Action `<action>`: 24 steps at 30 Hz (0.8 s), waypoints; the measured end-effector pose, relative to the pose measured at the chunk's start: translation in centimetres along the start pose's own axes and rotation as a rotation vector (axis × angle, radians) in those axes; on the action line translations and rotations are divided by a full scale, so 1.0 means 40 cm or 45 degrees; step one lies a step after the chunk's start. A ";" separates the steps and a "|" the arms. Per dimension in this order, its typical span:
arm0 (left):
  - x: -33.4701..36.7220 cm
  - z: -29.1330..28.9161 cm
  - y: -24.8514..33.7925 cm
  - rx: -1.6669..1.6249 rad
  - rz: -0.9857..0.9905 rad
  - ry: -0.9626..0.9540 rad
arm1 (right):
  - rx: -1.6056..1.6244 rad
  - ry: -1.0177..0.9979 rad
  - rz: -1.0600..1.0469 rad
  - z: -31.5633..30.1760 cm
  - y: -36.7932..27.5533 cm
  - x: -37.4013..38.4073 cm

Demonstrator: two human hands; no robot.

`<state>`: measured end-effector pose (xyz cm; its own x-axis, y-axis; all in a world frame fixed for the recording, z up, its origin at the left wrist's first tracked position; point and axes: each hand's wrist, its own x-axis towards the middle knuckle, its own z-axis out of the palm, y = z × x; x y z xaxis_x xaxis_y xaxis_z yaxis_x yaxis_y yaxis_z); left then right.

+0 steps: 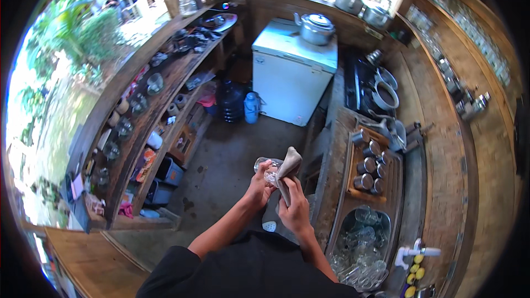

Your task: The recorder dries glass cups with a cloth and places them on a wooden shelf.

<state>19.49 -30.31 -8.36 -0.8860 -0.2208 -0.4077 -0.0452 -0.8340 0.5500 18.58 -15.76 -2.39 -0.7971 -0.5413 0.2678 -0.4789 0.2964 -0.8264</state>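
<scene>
- Work status: I have one glass [260,164] in work, left of and beyond the sink [346,226], over open floor.
- Hands: the left hand [258,192] grips the glass; the right hand [296,208] grips the cloth [290,164], which appears to press at the glass.
- Completed: I cannot confirm any finished glass; dryness of this one cannot be read from my view.
- Outstanding: I judge the glassware [361,237] heaped in the sink to be untreated stock, so most work seems left.
- Surroundings: just beyond the sink, a tray [353,187] of metal cups [364,165] stands on the counter [335,157]; farther beyond are a pan [385,97] and a freezer [290,85].
- Obstructions: the counter edge separates the glass from the sink; the tray occupies the adjoining space; the tap [409,253] stands at the sink's right.
</scene>
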 end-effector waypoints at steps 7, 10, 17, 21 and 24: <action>0.009 -0.048 -0.024 0.136 0.150 0.107 | -0.342 -0.167 -0.053 0.022 0.012 -0.003; 0.003 0.002 -0.050 0.278 0.011 -0.019 | -0.323 -0.112 0.120 0.011 0.041 -0.015; 0.049 0.081 -0.140 0.389 -0.166 -0.315 | -0.221 -0.127 0.233 -0.069 0.097 -0.073; 0.064 0.200 -0.144 0.293 -0.295 -0.469 | -0.307 -0.052 0.295 -0.115 0.100 -0.102; 0.061 0.241 -0.167 0.284 -0.262 -0.572 | -0.355 0.045 0.334 -0.138 0.096 -0.114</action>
<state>13.17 -20.39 -6.01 -0.9563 0.2148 -0.1983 -0.2924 -0.6989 0.6528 18.35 -7.80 -4.04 -0.9157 -0.3925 0.0858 -0.3345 0.6265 -0.7040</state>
